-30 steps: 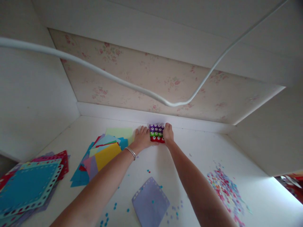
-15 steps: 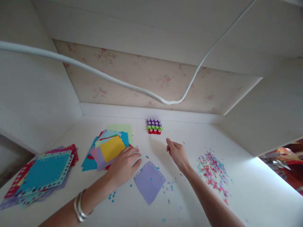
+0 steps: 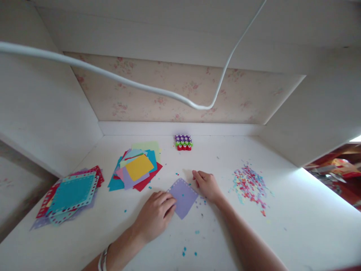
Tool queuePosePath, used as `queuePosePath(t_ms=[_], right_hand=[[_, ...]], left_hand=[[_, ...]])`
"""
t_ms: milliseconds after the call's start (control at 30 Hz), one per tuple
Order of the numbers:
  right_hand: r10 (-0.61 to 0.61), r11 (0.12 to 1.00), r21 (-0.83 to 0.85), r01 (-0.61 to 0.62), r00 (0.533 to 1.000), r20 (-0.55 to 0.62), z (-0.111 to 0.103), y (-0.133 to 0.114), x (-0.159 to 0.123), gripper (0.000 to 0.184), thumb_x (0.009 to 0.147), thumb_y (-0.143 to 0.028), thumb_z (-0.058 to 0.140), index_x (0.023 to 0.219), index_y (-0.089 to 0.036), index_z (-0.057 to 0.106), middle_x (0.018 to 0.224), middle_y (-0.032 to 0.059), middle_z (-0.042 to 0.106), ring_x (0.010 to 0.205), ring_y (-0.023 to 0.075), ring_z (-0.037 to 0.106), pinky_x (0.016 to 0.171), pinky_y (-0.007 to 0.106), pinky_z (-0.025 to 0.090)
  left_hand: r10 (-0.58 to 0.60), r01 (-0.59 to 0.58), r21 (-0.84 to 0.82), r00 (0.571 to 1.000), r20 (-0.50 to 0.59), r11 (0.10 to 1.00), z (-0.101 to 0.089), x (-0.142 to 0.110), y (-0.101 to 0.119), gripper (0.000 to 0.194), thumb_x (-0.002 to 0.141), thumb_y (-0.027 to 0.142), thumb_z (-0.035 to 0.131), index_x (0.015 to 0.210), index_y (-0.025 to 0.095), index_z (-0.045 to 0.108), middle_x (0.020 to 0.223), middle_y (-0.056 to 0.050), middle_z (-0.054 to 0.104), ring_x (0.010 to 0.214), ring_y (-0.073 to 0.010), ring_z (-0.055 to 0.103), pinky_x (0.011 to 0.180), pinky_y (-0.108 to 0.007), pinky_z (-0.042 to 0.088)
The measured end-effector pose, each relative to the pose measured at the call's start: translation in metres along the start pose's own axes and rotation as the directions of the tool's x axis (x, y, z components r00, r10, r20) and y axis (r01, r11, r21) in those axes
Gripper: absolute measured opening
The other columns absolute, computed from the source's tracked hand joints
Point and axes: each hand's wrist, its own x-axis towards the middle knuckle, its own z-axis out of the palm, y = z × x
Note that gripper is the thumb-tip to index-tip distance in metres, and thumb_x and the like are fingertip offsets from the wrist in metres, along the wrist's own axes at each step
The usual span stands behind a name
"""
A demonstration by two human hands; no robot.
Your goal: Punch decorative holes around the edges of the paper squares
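A square of purple paper (image 3: 183,201) lies turned like a diamond in front of me, small holes along its upper left and upper right edges. My left hand (image 3: 158,210) rests at its left corner, fingers bent and close together on the paper's edge. Beside its upper right edge is my right hand (image 3: 205,184), fingers curled closed; whatever they may hold is hidden. A small blue bit lies on the purple square. At the back stand small craft punches (image 3: 184,143) in purple, green and red rows.
Coloured paper sheets (image 3: 141,167) lie in a loose pile at the left. Farther left is a stack of sheets with punched borders (image 3: 75,192). Punched paper bits (image 3: 251,184) are heaped at the right, others scattered nearer me. A white cable (image 3: 158,90) hangs across the view.
My left hand has left the loose paper pile and come right to the purple square's corner. My right hand has come nearer the square's upper right edge. The camera view has shifted.
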Motion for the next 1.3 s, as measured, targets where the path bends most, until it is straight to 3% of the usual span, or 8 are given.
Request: queuePosePath(t_ms=[167,367,600,700,867,1000,1100,1300], right_hand=[[-0.016,0.998,0.056,0.016,1.000,0.002,-0.001,0.003,0.004,0.044,0.098,-0.048,0.037,0.079,-0.020,0.065,0.058,-0.0001,0.064,0.049,0.0133,0.055,0.053,0.025,0.041],[-0.026,0.990,0.138,0.036,0.997,-0.079,0.003,0.014,0.007,0.043,0.096,-0.035,0.031,0.131,-0.021,0.053,0.105,0.0070,0.072,0.060,0.0132,0.065,0.059,0.028,0.053],[-0.124,0.988,0.066,0.136,0.980,-0.158,0.000,0.003,0.017,0.036,0.090,-0.032,0.048,0.120,-0.020,0.063,0.121,0.0117,0.067,0.102,0.0225,0.066,0.087,0.039,0.055],[-0.294,0.956,-0.007,0.294,0.956,0.003,0.000,-0.019,0.003,0.028,0.096,-0.033,0.048,0.114,-0.025,0.068,0.113,0.0073,0.071,0.108,0.0215,0.064,0.097,0.040,0.050],[-0.559,0.761,-0.154,0.631,0.757,0.337,0.005,-0.033,-0.028,0.028,0.101,-0.024,0.043,0.114,-0.027,0.067,0.110,0.0043,0.072,0.111,0.0205,0.064,0.113,0.048,0.035],[-0.536,0.801,-0.200,0.564,0.825,0.179,0.005,-0.026,-0.032,0.026,0.102,-0.025,0.042,0.112,-0.024,0.066,0.085,0.0035,0.074,0.095,0.0204,0.068,0.105,0.045,0.044],[-0.487,0.838,-0.203,0.507,0.862,0.141,0.006,-0.025,-0.029,0.027,0.102,-0.027,0.041,0.113,-0.023,0.066,0.095,0.0063,0.073,0.101,0.0208,0.066,0.093,0.038,0.053],[-0.562,0.711,-0.277,0.647,0.759,0.329,0.013,-0.028,-0.031,0.028,0.101,-0.022,0.042,0.118,-0.025,0.064,0.113,0.0052,0.072,0.116,0.0217,0.061,0.113,0.051,0.036]], left_hand=[[-0.006,0.007,0.100,1.000,-0.016,0.995,-0.003,0.004,-0.005,0.011,0.092,0.021,0.060,0.100,0.022,0.067,0.101,-0.004,0.069,0.095,-0.0238,0.064,0.089,-0.045,0.049],[-0.040,0.052,0.174,0.997,-0.073,0.983,-0.001,0.006,-0.015,0.017,0.093,0.020,0.057,0.105,0.021,0.068,0.112,-0.005,0.070,0.105,-0.0257,0.064,0.096,-0.049,0.046],[-0.044,0.055,0.148,0.996,-0.080,0.987,0.000,0.005,-0.017,0.021,0.093,0.019,0.054,0.107,0.021,0.070,0.118,-0.006,0.070,0.111,-0.0261,0.063,0.099,-0.048,0.046],[-0.049,0.059,0.126,0.996,-0.076,0.990,-0.001,0.004,-0.017,0.021,0.093,0.019,0.055,0.107,0.021,0.071,0.117,-0.005,0.071,0.111,-0.0258,0.063,0.099,-0.049,0.046],[-0.070,0.077,0.095,0.995,-0.075,0.993,-0.002,0.003,-0.019,0.021,0.092,0.018,0.057,0.108,0.021,0.070,0.115,-0.005,0.071,0.111,-0.0261,0.062,0.100,-0.049,0.045],[-0.069,0.075,0.079,0.994,-0.080,0.994,-0.002,0.001,-0.019,0.019,0.092,0.017,0.057,0.106,0.022,0.069,0.113,-0.006,0.071,0.110,-0.0261,0.062,0.099,-0.049,0.044],[-0.073,0.079,0.074,0.994,-0.075,0.994,-0.003,0.000,-0.019,0.018,0.091,0.017,0.058,0.106,0.022,0.068,0.113,-0.005,0.071,0.109,-0.0261,0.062,0.099,-0.048,0.044],[-0.089,0.094,0.067,0.994,-0.065,0.993,-0.003,0.000,-0.019,0.019,0.092,0.018,0.058,0.108,0.021,0.067,0.114,-0.006,0.070,0.111,-0.0256,0.060,0.100,-0.047,0.042]])
